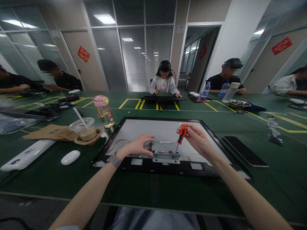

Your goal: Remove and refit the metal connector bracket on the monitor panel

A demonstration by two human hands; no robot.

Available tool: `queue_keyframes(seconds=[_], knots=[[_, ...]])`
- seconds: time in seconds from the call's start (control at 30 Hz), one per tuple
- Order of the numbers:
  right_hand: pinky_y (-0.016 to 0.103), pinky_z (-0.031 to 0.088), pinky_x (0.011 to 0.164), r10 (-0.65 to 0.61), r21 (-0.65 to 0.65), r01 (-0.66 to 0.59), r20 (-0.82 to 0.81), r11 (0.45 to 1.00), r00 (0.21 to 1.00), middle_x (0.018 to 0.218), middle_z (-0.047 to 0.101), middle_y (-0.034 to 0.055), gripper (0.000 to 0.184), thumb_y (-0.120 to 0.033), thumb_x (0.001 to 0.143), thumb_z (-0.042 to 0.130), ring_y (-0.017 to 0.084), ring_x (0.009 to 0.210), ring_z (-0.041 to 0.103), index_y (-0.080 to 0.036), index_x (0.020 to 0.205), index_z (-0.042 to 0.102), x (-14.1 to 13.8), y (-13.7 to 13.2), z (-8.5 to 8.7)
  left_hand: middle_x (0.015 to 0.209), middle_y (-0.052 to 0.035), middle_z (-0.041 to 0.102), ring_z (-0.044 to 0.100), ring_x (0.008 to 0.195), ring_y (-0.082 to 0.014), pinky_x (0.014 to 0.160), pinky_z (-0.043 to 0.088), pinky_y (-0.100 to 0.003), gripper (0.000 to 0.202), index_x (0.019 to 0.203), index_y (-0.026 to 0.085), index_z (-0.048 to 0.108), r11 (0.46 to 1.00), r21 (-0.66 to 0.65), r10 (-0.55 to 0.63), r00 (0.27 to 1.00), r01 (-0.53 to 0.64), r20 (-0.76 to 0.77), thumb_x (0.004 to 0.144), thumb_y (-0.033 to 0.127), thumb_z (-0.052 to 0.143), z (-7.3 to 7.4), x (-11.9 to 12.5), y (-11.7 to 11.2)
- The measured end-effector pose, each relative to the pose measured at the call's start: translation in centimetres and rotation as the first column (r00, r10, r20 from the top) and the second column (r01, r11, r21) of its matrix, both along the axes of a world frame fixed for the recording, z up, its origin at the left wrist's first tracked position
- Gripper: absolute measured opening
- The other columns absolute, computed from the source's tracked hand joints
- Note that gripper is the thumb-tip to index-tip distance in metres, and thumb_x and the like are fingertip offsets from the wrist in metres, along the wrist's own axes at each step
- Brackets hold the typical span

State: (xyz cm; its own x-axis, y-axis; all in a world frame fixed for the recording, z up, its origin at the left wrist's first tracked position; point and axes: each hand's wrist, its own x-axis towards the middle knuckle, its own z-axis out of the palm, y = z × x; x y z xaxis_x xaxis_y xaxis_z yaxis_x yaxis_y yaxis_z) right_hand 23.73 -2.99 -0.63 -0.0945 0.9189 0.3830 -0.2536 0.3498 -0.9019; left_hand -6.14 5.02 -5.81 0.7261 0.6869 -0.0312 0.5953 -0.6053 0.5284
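Observation:
A monitor panel (165, 129) with a black frame lies back up on the green table before me. Near its close edge sits a metal bracket (158, 157) with a row of ports, including a blue video connector. My left hand (137, 146) is curled round the bracket's left end, thumb on the near side and fingers on the far side. An orange and black screwdriver (182, 134) is pinched in the fingers of my right hand (195, 137). It tilts slightly, its tip down at the right part of the bracket; whether a screw is under it cannot be seen.
Left of the panel stand a drink cup (86, 127), a pink-lidded bottle (104, 110), a white case (70, 157) and a white device (26, 155). A black phone (244, 151) lies right. Co-workers sit across the table, near a metal bowl (239, 104).

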Motion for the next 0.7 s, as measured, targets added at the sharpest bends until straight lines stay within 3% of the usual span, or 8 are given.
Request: queue_keyframes(seconds=[0.27, 0.43, 0.7], knots=[[0.043, 0.047, 0.099, -0.082, 0.006, 0.082, -0.037, 0.997, 0.996, 0.094, 0.071, -0.0008, 0.016, -0.043, 0.076, 0.081, 0.020, 0.092, 0.067, -0.033, 0.088, 0.076, 0.4, 0.7, -1.2, 0.159, -0.0054, 0.037, 0.023, 0.152, -0.0317, 0.126, 0.007, -0.052, 0.081, 0.136, 0.030, 0.054, 1.000, -0.003, 0.000, 1.000, 0.000, 0.002, 0.067, 0.066, 0.077, 0.2, 0.0, -0.2], [0.049, 0.044, 0.102, -0.031, -0.051, 0.028, -0.073, 0.998, 0.997, 0.096, 0.074, 0.0033, 0.026, -0.046, 0.081, 0.076, 0.023, 0.096, 0.067, -0.031, 0.102, 0.075, 0.2, 0.7, -0.8, 0.159, -0.0049, 0.038, 0.023, 0.152, -0.0321, 0.126, 0.008, -0.053, 0.079, 0.135, 0.030, 0.055, 1.000, 0.002, -0.004, 1.000, 0.004, 0.000, 0.068, 0.067, 0.076, 0.2, 0.0, -0.2], [0.047, 0.040, 0.108, 0.044, -0.009, -0.045, -0.086, 0.999, 0.995, 0.092, 0.071, -0.0014, 0.013, -0.041, 0.076, 0.082, 0.018, 0.091, 0.065, -0.032, 0.085, 0.076, 0.2, 0.3, -0.8, 0.158, -0.0062, 0.038, 0.024, 0.151, -0.0320, 0.126, 0.010, -0.052, 0.080, 0.135, 0.030, 0.055, 1.000, 0.006, -0.007, 1.000, 0.007, 0.013, 0.068, 0.066, 0.077, 0.0, 0.0, -0.1]])
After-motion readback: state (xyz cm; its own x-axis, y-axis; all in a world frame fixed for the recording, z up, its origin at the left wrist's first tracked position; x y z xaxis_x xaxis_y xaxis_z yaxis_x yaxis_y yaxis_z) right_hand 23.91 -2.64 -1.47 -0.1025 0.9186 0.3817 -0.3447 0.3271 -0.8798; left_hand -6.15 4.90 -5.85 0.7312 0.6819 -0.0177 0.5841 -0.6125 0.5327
